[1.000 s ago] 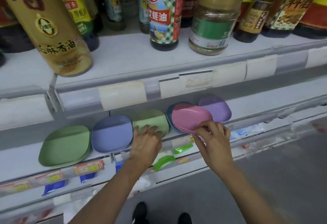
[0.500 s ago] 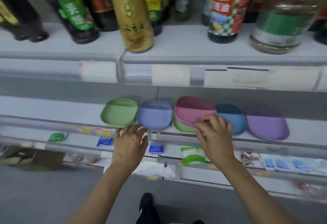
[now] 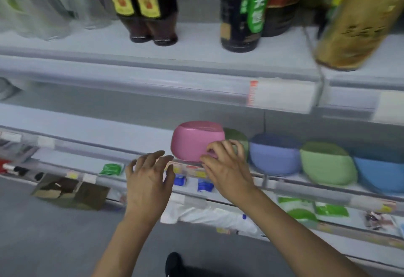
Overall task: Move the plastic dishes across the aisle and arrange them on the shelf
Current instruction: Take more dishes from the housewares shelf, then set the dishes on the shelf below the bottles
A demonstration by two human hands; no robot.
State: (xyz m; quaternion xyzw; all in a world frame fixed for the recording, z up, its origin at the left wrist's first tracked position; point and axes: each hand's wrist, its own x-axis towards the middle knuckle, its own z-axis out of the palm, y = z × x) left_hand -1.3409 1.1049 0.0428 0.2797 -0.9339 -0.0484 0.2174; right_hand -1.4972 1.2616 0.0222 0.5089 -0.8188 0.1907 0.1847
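Note:
My right hand [image 3: 225, 167] pinches the near rim of a pink plastic dish [image 3: 194, 140], which is tilted up on edge over the front of the middle shelf [image 3: 98, 132]. My left hand [image 3: 148, 176] hovers just left of the dish with fingers spread, holding nothing. To the right along the same shelf stand a green dish [image 3: 237, 137] partly behind my right hand, a periwinkle dish [image 3: 274, 156], another green dish [image 3: 328, 163] and a blue dish [image 3: 380, 174] at the frame edge.
Dark sauce bottles [image 3: 150, 5] and a gold bottle [image 3: 354, 20] stand on the upper shelf. Small green and blue packets [image 3: 111, 169] hang below the dishes. A cardboard box [image 3: 70, 191] sits on the grey floor at left. My shoe [image 3: 173, 263] shows at the bottom.
The pink dish has moved left past the green and periwinkle dishes in my right hand. My left hand left the green dish and moved left with it. The view panned left.

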